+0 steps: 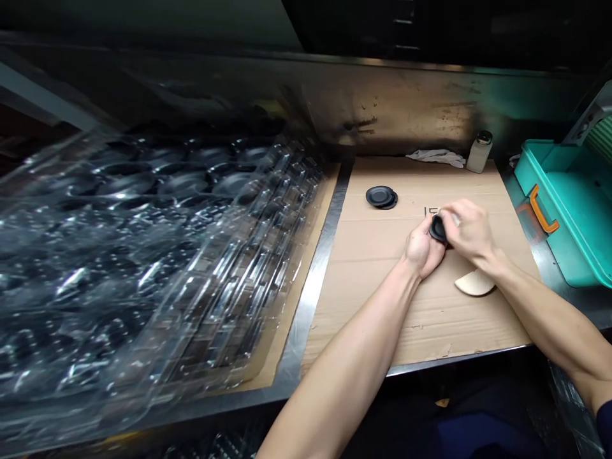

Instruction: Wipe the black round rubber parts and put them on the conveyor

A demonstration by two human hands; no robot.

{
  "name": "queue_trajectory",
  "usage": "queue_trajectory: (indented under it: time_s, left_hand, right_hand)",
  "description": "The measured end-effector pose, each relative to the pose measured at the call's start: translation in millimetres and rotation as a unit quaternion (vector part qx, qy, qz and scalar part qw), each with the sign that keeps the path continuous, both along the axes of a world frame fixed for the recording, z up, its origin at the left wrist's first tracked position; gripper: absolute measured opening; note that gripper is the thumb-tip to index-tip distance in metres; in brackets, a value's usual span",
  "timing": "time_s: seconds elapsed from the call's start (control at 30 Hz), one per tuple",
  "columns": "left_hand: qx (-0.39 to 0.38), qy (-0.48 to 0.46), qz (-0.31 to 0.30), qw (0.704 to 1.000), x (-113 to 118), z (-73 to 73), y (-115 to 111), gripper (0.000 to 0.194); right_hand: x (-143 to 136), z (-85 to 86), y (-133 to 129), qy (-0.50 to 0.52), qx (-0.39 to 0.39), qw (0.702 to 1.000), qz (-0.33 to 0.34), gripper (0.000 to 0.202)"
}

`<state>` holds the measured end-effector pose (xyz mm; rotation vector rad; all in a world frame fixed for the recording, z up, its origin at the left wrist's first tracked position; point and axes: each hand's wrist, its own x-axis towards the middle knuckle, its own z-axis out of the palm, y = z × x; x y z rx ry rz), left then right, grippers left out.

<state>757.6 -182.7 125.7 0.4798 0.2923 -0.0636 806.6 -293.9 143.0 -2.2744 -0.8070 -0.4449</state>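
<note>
Over the cardboard sheet [373, 268], my left hand [422, 250] grips a small round black part [438, 228] by its edge. My right hand [466, 229] is closed at the same part, its fingers pressed to the upper right side; whatever else it pinches there is too small and blurred to tell. Two black discs [380, 197] lie overlapped on the cardboard, up and to the left of my hands. A pale half-round pad [474, 284] rests on the cardboard below my right hand, partly under the wrist.
Stacked clear plastic trays [191, 255] with black round parts fill the left. At the back lie a white cloth [437, 157] and a bottle with a dark cap [479, 153]. A teal bin [564, 223] with an orange handle [542, 213] stands at right.
</note>
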Motion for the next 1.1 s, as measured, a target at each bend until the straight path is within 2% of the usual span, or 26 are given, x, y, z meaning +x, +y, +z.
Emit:
queue_trajectory:
  time_s: [0.1, 0.2, 0.37, 0.53, 0.67, 0.8, 0.97, 1.1]
  left_hand:
    - [0.002, 0.002, -0.038, 0.999, -0.9, -0.1, 4.3, 0.046]
    - [-0.006, 0.012, -0.061, 0.998, -1.9, -0.2, 7.1, 0.049]
    - [-0.008, 0.022, -0.061, 0.998, -1.7, 0.3, 6.7, 0.05]
    - [-0.009, 0.025, -0.058, 0.998, -1.7, 0.2, 7.0, 0.048]
    - [-0.015, 0.029, -0.056, 0.998, -1.6, -0.1, 6.6, 0.049]
    - [-0.031, 0.02, -0.058, 0.998, 0.3, 0.3, 1.9, 0.047]
    - [-0.027, 0.016, -0.029, 0.999, 0.7, 1.0, -1.0, 0.043]
    - [-0.025, 0.02, -0.005, 0.999, -0.5, 0.8, 1.6, 0.045]
  right_hand:
    - [11.5, 5.4, -19.5, -0.024, 0.086, 0.993, -0.073, 0.021]
    - [25.3, 2.3, -37.4, -0.004, 0.117, 0.986, -0.119, 0.022]
    - [35.2, -6.6, -43.9, -0.006, 0.125, 0.984, -0.128, 0.025]
    - [33.8, -6.3, -42.7, -0.004, 0.121, 0.985, -0.126, 0.025]
    - [23.8, 0.3, -37.7, 0.001, 0.103, 0.989, -0.108, 0.026]
    - [3.0, 2.4, -18.9, 0.0, 0.051, 0.997, -0.049, 0.02]
    - [-20.6, -11.8, 6.3, 0.0, -0.01, 1.0, -0.007, 0.02]
    - [-26.1, -19.6, 11.7, 0.003, -0.032, 0.998, 0.053, 0.024]
